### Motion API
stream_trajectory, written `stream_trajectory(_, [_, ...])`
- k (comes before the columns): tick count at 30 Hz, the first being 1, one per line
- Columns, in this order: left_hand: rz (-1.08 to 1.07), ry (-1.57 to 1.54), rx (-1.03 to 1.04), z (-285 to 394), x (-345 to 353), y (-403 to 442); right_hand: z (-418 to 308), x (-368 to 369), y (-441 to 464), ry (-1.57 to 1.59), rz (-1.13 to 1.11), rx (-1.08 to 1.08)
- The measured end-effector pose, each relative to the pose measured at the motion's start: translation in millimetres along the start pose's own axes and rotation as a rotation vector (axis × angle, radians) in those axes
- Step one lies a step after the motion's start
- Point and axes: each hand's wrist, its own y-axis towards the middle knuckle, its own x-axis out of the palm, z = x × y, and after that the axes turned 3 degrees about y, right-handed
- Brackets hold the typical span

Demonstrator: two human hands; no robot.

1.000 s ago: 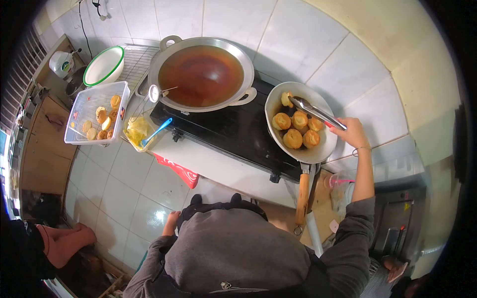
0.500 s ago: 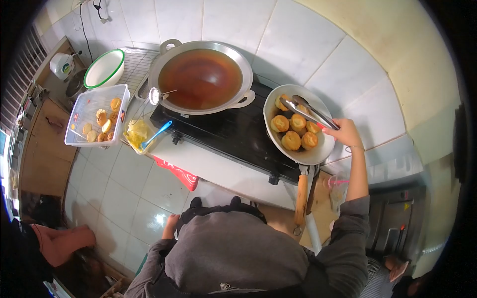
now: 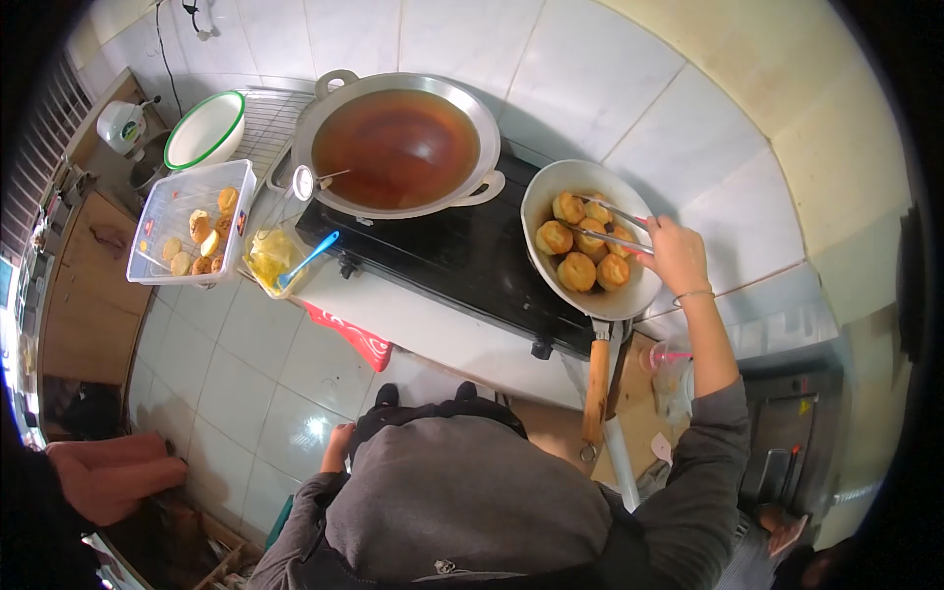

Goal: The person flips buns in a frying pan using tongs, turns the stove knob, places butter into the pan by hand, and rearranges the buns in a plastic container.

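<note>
1. While the right hand point(image 3: 678, 254) grips tongs point(image 3: 629, 242), its fingers closed round them over the pan's right side, the left hand point(image 3: 341, 438) hangs low beside the person's body; whether it holds anything cannot be told.
2. From the head view, the tongs' two arms stand apart, their tips down among the buns point(image 3: 577, 272); whether they pinch one is hard to tell.
3. These buns, round and golden, lie clustered in the pan point(image 3: 643, 292), touching or just beside one another.
4. It rests on the right part of the black stove point(image 3: 433, 258), its wooden handle point(image 3: 597, 393) pointing back toward the person.
5. On the stove's left part sits a wide wok point(image 3: 488, 133) of brown liquid point(image 3: 393, 147), with a dial thermometer point(image 3: 304, 182) at its near left rim.
6. Left of the stove, a tub point(image 3: 286, 291) holds something yellow and a blue brush point(image 3: 315, 259).
7. Beyond that, a clear box point(image 3: 146, 264) contains more round pieces point(image 3: 202, 231), and just behind it stands a green-rimmed bowl point(image 3: 202, 133).
</note>
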Motion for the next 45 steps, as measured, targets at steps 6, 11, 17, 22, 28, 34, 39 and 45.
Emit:
stream_trajectory(6, [-0.019, 0.098, 0.107, 37.9, -8.2, -42.1, 8.9, -29.5, 3.9, 0.014, 0.026, -0.022])
stream_trajectory(11, [-0.012, 0.113, 0.079, 17.6, -4.7, -19.4, 52.8, -26.5, -3.4, 0.549, -0.082, 0.155])
stream_trajectory(17, [-0.038, 0.061, 0.084, -3.2, 2.6, 1.4, 63.7, 41.6, -6.8, 1.280, -0.381, 0.464])
stream_trajectory(22, [-0.011, 0.134, 0.108, 51.8, -2.2, -59.3, 67.8, 61.9, 1.5, 1.225, -0.516, 0.463])
stream_trajectory(28, [-0.011, 0.293, 0.174, 35.6, -1.2, -39.7, 64.3, 63.8, 4.7, 1.134, -0.589, 0.453])
stream_trajectory(34, [0.027, 0.167, 0.084, 47.4, 6.3, -56.0, 69.8, 63.1, 4.6, 1.267, -0.598, 0.476])
stream_trajectory(39, [-0.035, 0.118, 0.111, 47.0, 6.0, -61.5, 64.2, 61.7, 4.1, 1.175, -0.616, 0.478])
stream_trajectory(45, [0.005, 0.172, 0.129, 49.7, 11.0, -64.9, 67.0, 63.3, 3.7, 1.240, -0.597, 0.515])
